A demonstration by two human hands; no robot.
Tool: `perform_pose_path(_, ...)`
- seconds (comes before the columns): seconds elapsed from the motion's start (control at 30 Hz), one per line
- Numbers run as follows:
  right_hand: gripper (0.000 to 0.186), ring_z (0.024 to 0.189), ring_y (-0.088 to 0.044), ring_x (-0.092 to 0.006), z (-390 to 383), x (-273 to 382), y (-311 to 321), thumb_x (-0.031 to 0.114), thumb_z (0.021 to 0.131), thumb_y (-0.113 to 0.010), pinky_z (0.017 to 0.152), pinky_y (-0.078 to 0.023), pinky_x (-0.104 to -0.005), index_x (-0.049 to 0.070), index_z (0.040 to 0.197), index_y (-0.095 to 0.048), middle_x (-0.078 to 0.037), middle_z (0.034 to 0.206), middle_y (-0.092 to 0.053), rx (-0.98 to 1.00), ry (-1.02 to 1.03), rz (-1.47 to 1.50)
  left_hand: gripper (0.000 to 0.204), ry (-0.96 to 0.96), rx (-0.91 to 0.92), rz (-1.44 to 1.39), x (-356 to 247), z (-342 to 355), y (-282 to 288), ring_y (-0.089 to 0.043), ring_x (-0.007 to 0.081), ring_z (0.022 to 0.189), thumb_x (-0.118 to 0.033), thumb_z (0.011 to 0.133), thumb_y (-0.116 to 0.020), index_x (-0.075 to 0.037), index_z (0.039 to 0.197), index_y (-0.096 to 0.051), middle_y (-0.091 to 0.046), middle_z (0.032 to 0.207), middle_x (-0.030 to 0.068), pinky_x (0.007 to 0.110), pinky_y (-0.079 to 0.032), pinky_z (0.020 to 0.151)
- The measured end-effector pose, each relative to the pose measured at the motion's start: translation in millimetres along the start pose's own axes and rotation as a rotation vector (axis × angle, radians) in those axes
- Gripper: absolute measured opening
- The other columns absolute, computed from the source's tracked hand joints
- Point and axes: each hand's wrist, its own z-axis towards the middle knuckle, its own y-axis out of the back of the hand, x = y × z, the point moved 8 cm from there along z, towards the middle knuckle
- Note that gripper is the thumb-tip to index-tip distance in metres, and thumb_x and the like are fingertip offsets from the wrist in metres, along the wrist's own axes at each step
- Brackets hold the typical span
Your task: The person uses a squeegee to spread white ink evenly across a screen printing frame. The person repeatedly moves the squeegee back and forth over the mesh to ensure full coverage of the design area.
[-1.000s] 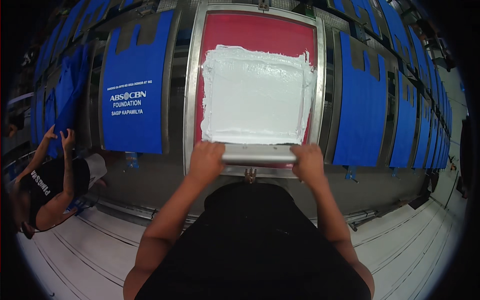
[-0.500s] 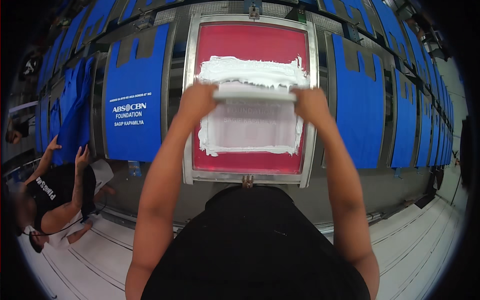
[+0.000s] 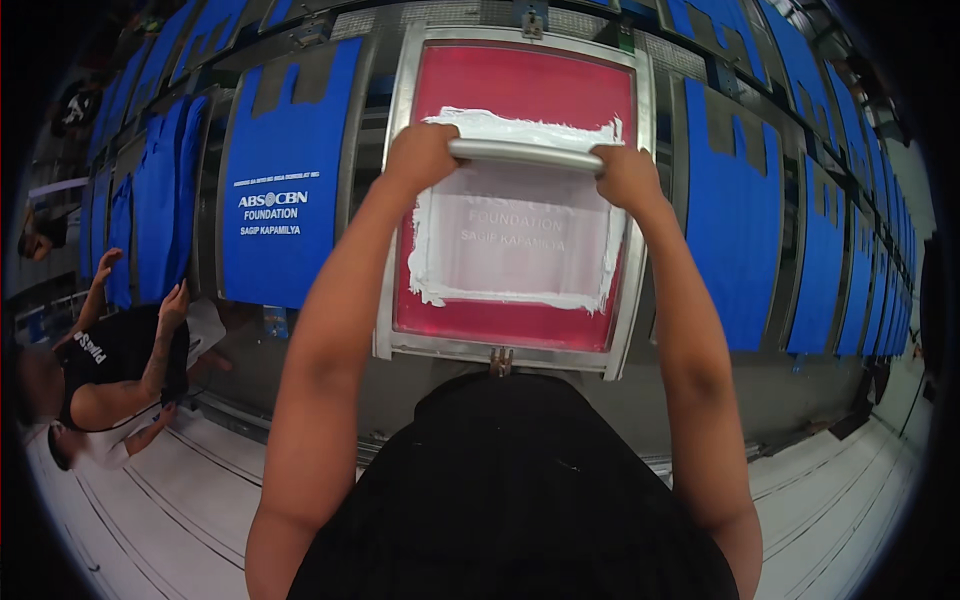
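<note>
Metal bar gripped at both ends, held across upper pt of framed red screen.
L end clasped by L hand, R end by R hand; white ink banded just beyond bar; blue fabric laid to L.

Head view, single: wide fisheye, worn above and behind the hands, facing down and slightly forward; near range; forearms entering below; screen-printing frame central, beneath the hands.
</note>
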Motion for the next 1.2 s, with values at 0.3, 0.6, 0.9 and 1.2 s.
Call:
perform_pose_path(0.3,0.034,0.097,-0.064,-0.0288,-209.2,64.9,-50.1,0.005,0.072,-0.062,0.11,-0.026,-0.0594,0.015,0.104,-0.069,-0.009,0.094,-0.07,0.094,-0.052,0.068,0.026,-0.156,-0.069,-0.13,-47.8,-210.1,-40.0,-0.061,0.035,0.077,0.0,0.06,-0.069,-0.005,0.085,-0.069,-0.065,0.076,0.0138,0.046,-0.047,0.079)
perform_pose_path(0.6,0.038,0.089,-0.068,-0.0276,-21.1,5.2,-2.9,0.012,0.072,-0.063,0.088,-0.042,-0.0466,0.017,0.109,-0.068,-0.01,0.086,-0.071,0.124,-0.07,-0.012,0.031,0.054,0.18,0.011,-1.1,-3.7,-6.4,-0.066,0.0346,0.087,-0.028,0.076,-0.075,-0.01,0.1,-0.071,-0.069,0.09,0.0172,0.044,-0.052,0.078)
perform_pose_path(0.9,0.036,0.094,-0.063,-0.0279,-198.8,55.9,-54.7,0.003,0.069,-0.062,0.107,-0.029,-0.0619,0.014,0.103,-0.067,-0.008,0.094,-0.069,0.006,-0.007,0.062,0.025,-0.166,-0.096,-0.118,-44.0,-210.0,-50.9,-0.059,0.0326,0.082,0.003,0.061,-0.064,-0.008,0.083,-0.063,-0.061,0.08,0.0114,0.046,-0.044,0.077)
perform_pose_path(1.2,0.042,0.096,-0.067,-0.031,10.6,8.5,6.4,0.011,0.07,-0.061,0.09,-0.048,-0.0494,0.016,0.111,-0.069,-0.013,0.099,-0.071,0.182,-0.028,0.011,0.031,0.056,0.095,-0.042,13.8,1.1,-3.6,-0.065,0.0339,0.087,-0.028,0.07,-0.079,-0.008,0.092,-0.069,-0.068,0.085,0.0149,0.044,-0.051,0.08)
